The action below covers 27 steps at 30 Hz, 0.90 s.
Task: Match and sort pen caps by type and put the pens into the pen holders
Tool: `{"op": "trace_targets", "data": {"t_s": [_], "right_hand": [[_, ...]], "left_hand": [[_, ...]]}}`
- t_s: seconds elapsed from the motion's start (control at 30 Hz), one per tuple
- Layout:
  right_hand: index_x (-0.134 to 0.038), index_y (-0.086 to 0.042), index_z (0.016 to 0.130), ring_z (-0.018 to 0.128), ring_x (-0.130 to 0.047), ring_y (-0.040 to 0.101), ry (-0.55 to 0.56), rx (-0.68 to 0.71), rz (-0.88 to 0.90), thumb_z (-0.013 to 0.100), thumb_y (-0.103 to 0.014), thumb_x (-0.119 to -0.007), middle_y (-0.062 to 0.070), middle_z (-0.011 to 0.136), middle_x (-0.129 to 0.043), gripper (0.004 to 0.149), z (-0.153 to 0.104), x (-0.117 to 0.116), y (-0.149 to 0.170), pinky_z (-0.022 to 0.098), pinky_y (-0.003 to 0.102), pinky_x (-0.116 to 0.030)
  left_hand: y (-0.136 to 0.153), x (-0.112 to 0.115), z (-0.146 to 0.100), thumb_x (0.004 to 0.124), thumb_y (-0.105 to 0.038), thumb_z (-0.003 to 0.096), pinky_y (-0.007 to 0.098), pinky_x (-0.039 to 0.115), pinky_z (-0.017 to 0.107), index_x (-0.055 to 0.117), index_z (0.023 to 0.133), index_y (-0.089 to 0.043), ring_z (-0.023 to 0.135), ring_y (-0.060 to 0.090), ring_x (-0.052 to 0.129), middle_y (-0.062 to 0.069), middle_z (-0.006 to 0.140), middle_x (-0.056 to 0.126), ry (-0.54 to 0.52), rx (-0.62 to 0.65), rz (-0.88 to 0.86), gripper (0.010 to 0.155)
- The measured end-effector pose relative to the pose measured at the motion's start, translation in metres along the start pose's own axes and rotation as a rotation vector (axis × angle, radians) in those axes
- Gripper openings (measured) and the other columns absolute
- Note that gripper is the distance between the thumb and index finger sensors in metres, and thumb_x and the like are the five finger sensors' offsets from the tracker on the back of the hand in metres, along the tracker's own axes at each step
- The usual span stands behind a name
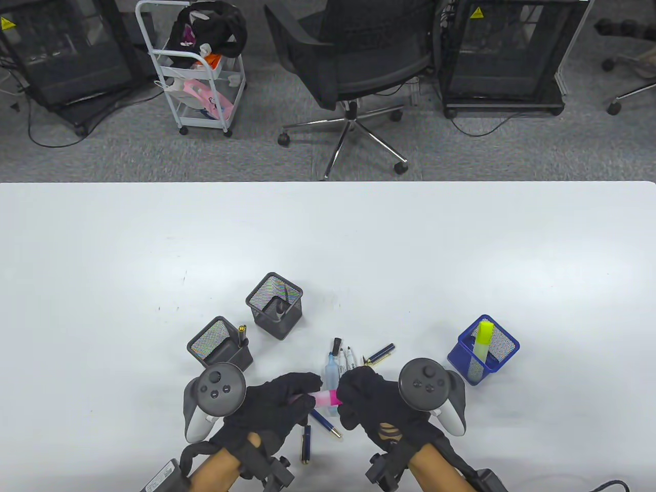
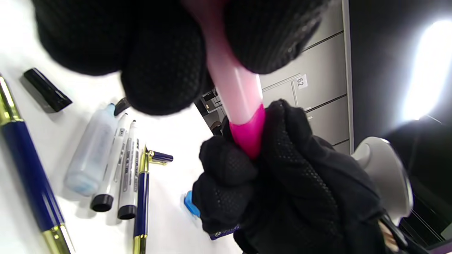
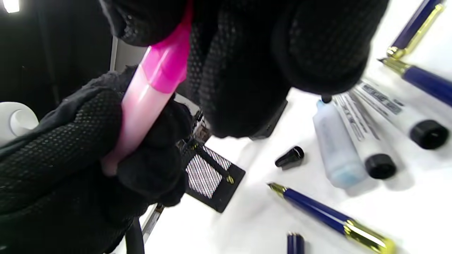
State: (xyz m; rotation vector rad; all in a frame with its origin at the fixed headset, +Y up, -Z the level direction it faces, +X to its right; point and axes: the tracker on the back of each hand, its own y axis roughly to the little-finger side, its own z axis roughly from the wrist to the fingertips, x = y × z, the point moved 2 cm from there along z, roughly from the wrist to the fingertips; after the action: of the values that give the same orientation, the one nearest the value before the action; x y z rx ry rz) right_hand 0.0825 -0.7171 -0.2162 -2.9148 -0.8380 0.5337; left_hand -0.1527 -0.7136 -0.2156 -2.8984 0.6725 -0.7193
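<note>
Above the table's front edge, a pink highlighter (image 1: 320, 398) spans the gap between both hands. My left hand (image 1: 300, 395) grips its pale pink barrel (image 2: 236, 88). My right hand (image 1: 349, 397) pinches the darker pink cap (image 3: 169, 67), which sits on the barrel's end (image 2: 249, 132). A blue mesh holder (image 1: 505, 342) at the right contains a yellow highlighter (image 1: 484, 335). Two black mesh holders (image 1: 266, 313) (image 1: 207, 342) stand at the left. The nearer one has a gold-tipped pen in it and the farther one a marker.
Loose on the table behind my hands lie a light-blue highlighter (image 1: 332, 369), two white markers (image 1: 347, 359), a black cap (image 1: 336, 346) and a blue-and-gold pen (image 1: 380, 354). Another blue pen (image 1: 325, 423) and a blue cap (image 1: 306, 443) lie under my hands. A small blue cap (image 2: 192, 208) is partly hidden.
</note>
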Motion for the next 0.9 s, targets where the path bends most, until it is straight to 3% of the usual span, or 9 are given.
{"op": "trace_targets", "data": {"t_s": [0.13, 0.27, 0.37, 0.5, 0.6, 0.7, 0.9], "right_hand": [[-0.075, -0.011, 0.078, 0.027, -0.113, 0.016, 0.066, 0.03, 0.083, 0.043, -0.044, -0.077, 0.011, 0.053, -0.103, 0.049, -0.002, 0.005, -0.009, 0.024, 0.032, -0.099], [-0.071, -0.015, 0.083, 0.037, -0.112, 0.018, 0.056, 0.055, 0.042, 0.048, -0.046, -0.076, 0.011, 0.062, -0.1, 0.047, -0.006, 0.014, -0.013, 0.032, 0.034, -0.097], [-0.071, -0.019, 0.088, 0.046, -0.11, 0.023, 0.064, 0.059, 0.003, 0.051, -0.046, -0.078, 0.013, 0.069, -0.097, 0.047, -0.009, 0.03, -0.014, 0.038, 0.038, -0.094], [-0.075, -0.022, 0.089, 0.052, -0.108, 0.03, 0.165, 0.073, -0.035, 0.05, -0.044, -0.084, 0.017, 0.074, -0.095, 0.046, -0.018, 0.063, -0.017, 0.042, 0.044, -0.092], [-0.077, -0.021, 0.089, 0.052, -0.108, 0.032, 0.3, 0.086, -0.164, 0.049, -0.043, -0.086, 0.018, 0.074, -0.095, 0.047, -0.03, 0.098, -0.03, 0.043, 0.045, -0.091], [-0.078, -0.019, 0.089, 0.051, -0.107, 0.032, 0.424, 0.065, -0.404, 0.048, -0.042, -0.086, 0.019, 0.074, -0.095, 0.048, -0.039, 0.131, -0.049, 0.042, 0.046, -0.091], [-0.078, -0.018, 0.09, 0.051, -0.106, 0.034, 0.523, -0.075, -0.792, 0.047, -0.04, -0.085, 0.021, 0.073, -0.095, 0.048, -0.047, 0.181, -0.068, 0.042, 0.048, -0.089]], "left_hand": [[-0.008, -0.006, 0.0, 0.081, -0.028, 0.0459, 0.055, 0.091, 0.035, 0.086, 0.088, -0.017, 0.038, 0.025, 0.104, 0.023, 0.081, 0.091, -0.07, 0.053, -0.033, 0.043], [-0.009, 0.003, 0.002, 0.077, -0.03, 0.0478, 0.055, 0.089, 0.039, 0.078, 0.094, -0.017, 0.044, 0.025, 0.104, 0.022, 0.086, 0.087, 0.005, 0.118, -0.007, 0.048], [-0.014, 0.013, 0.003, 0.073, -0.03, 0.0492, 0.059, 0.085, 0.045, 0.067, 0.102, -0.016, 0.054, 0.031, 0.103, 0.023, 0.092, 0.084, 0.087, 0.171, 0.099, 0.055], [-0.016, 0.014, 0.001, 0.075, -0.028, 0.0488, 0.061, 0.084, 0.047, 0.072, 0.102, -0.016, 0.06, 0.034, 0.104, 0.025, 0.094, 0.084, 0.043, 0.156, 0.223, 0.054], [-0.009, 0.002, -0.003, 0.075, -0.029, 0.0488, 0.062, 0.083, 0.047, 0.075, 0.1, -0.014, 0.06, 0.035, 0.103, 0.026, 0.093, 0.085, -0.016, 0.113, 0.235, 0.053], [-0.003, -0.014, -0.008, 0.075, -0.03, 0.049, 0.062, 0.082, 0.047, 0.076, 0.1, -0.014, 0.06, 0.036, 0.103, 0.027, 0.092, 0.085, -0.071, 0.087, 0.181, 0.053], [-0.007, -0.028, -0.013, 0.076, -0.033, 0.0491, 0.062, 0.082, 0.047, 0.077, 0.099, -0.013, 0.059, 0.036, 0.103, 0.027, 0.091, 0.086, -0.108, 0.097, 0.192, 0.054]]}}
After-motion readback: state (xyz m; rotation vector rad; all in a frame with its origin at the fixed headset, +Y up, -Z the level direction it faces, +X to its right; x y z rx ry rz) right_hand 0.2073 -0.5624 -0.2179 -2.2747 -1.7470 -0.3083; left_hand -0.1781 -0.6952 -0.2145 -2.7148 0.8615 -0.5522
